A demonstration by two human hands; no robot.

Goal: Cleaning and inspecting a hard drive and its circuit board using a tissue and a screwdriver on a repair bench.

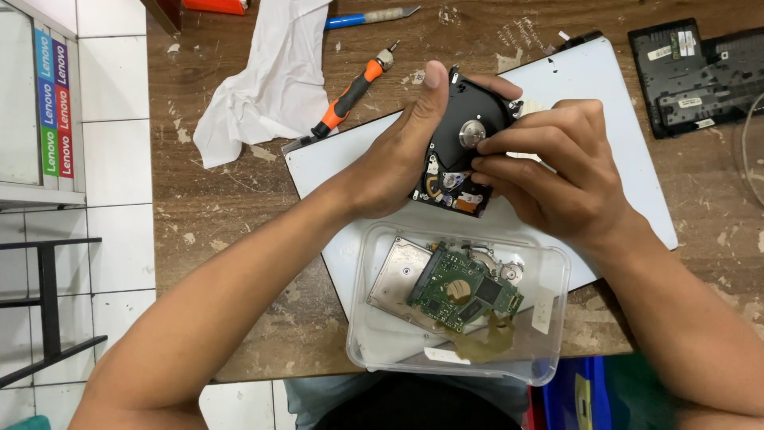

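I count two hands: my left hand (398, 159) and my right hand (557, 179). Between them there is one opened hard drive (458, 151). On the table (231, 215) I see one clear plastic tray (549, 318), and in it one green circuit board (464, 288) and one silver metal cover (395, 275). There is one pale flat panel (605, 103) under the work. I count one orange-and-black screwdriver (350, 95), one blue-handled tool (370, 16), one crumpled white cloth (270, 80) and one black laptop cover (692, 76) at the far right.
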